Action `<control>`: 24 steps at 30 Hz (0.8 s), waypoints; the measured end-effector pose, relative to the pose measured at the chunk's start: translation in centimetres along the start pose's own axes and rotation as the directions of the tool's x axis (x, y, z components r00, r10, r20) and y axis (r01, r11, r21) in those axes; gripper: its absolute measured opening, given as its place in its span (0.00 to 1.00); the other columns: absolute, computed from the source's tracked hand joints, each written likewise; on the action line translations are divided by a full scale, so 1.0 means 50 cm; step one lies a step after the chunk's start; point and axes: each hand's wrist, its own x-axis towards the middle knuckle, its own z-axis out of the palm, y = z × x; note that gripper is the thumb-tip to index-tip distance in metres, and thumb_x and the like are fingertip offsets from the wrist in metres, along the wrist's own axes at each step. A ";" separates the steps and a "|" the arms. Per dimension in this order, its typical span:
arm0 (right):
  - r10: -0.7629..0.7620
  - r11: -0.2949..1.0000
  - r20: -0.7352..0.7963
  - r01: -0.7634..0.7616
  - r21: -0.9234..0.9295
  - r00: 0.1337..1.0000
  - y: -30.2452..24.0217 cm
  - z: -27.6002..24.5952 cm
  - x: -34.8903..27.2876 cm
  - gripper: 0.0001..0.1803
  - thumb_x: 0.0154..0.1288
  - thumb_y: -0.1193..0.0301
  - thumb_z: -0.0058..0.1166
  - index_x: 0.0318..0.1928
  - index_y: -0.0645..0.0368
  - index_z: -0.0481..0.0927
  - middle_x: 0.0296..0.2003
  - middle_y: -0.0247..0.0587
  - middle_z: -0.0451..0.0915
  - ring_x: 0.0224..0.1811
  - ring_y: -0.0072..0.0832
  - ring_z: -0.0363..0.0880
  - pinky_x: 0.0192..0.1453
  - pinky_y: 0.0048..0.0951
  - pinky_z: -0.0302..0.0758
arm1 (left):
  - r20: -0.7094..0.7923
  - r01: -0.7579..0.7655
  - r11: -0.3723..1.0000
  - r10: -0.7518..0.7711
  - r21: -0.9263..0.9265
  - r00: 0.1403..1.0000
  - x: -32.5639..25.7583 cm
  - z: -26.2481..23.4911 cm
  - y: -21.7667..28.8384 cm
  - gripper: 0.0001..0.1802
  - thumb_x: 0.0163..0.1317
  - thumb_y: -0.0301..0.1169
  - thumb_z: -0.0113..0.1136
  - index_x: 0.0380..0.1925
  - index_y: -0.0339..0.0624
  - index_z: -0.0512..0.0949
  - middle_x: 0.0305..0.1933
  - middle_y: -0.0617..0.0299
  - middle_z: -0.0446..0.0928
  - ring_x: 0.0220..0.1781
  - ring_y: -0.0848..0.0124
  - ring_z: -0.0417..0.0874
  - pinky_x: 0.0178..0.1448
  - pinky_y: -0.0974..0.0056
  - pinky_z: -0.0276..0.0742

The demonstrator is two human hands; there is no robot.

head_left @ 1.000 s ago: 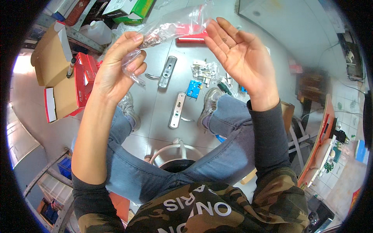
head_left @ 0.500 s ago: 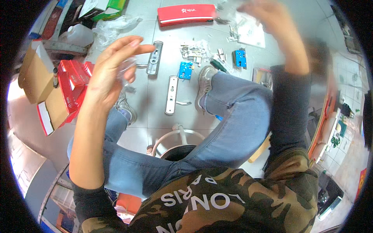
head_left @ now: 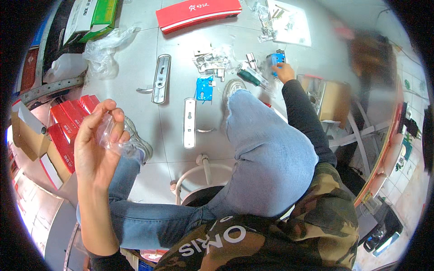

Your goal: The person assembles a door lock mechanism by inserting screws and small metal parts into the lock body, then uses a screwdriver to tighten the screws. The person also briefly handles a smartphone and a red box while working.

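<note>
Grey tiled floor [head_left: 178, 43] extends below both hands. From where I stand, the right hand [head_left: 284, 73] is at a blue lock case [head_left: 277, 58], fingers overlapping its near end; whether it is gripped, I cannot tell. The left hand [head_left: 100, 147] is raised, fingers curled around a clear plastic bag [head_left: 106, 132]. Left of the right hand: green-handled screwdriver [head_left: 249, 77], then second blue lock case [head_left: 204, 88]. Between the hands: two silver handle plates [head_left: 190, 133]. Beyond both hands: red box [head_left: 199, 14].

Lighting: bright; glare on the floor [head_left: 178, 39] before me. White sheet [head_left: 299, 30]: nearly washed out. Left rim: overexposed. Distortion: straight edges bowed, corners black. Blur: brown shape [head_left: 373, 56], upper right. My left hand [head_left: 96, 156]: sharp.
</note>
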 end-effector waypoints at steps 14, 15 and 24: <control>-0.687 0.727 0.571 0.427 0.538 0.449 -0.678 -0.381 -0.442 0.16 0.56 0.63 0.55 0.42 0.59 0.78 0.21 0.21 0.71 0.18 0.08 0.58 0.20 0.14 0.53 | 0.521 -0.119 0.952 0.255 -0.280 0.814 -0.042 0.034 0.036 0.17 0.56 0.22 0.50 0.48 0.33 0.67 0.39 0.54 0.73 0.38 0.68 0.74 0.57 0.58 0.67; -0.687 0.722 0.527 0.388 0.573 0.501 -0.702 -0.372 -0.472 0.15 0.57 0.63 0.54 0.41 0.59 0.78 0.20 0.21 0.70 0.18 0.08 0.57 0.19 0.14 0.52 | 0.532 -0.129 0.945 0.278 -0.299 0.800 -0.049 0.035 0.045 0.17 0.56 0.22 0.49 0.48 0.33 0.67 0.41 0.53 0.73 0.40 0.68 0.74 0.58 0.58 0.67; -0.590 0.499 0.484 -0.179 0.848 0.647 -0.751 -0.294 -0.516 0.11 0.64 0.63 0.47 0.33 0.58 0.74 0.13 0.19 0.52 0.13 0.10 0.46 0.17 0.17 0.44 | 0.277 -0.551 0.731 0.476 0.402 0.835 -0.105 -0.017 0.107 0.15 0.58 0.25 0.51 0.46 0.37 0.72 0.45 0.54 0.76 0.47 0.68 0.77 0.48 0.68 0.73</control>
